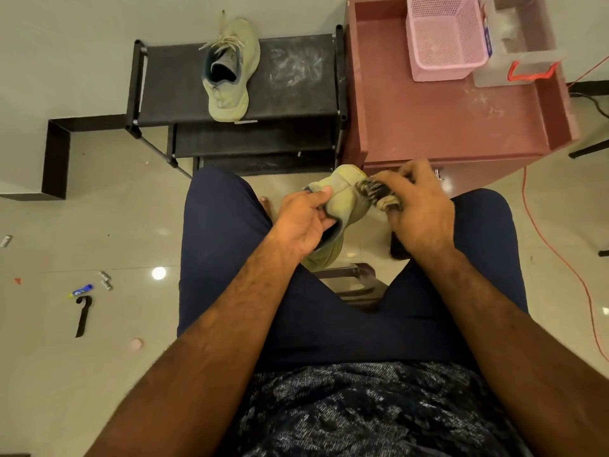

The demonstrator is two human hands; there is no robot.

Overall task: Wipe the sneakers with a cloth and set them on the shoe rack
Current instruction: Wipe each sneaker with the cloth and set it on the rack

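Beige tile floor (99, 209); black shoe rack (290, 94) bears 1 sneaker (230, 74).

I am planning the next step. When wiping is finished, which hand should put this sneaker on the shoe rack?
Probably the left hand. It grips the sneaker at its opening, and the shoe rack stands ahead, slightly to the left. The right hand holds the cloth.

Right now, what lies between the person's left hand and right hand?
In the head view, the sneaker fills that stretch. The left hand grips it by its opening, and the right hand holds the cloth against its far end.
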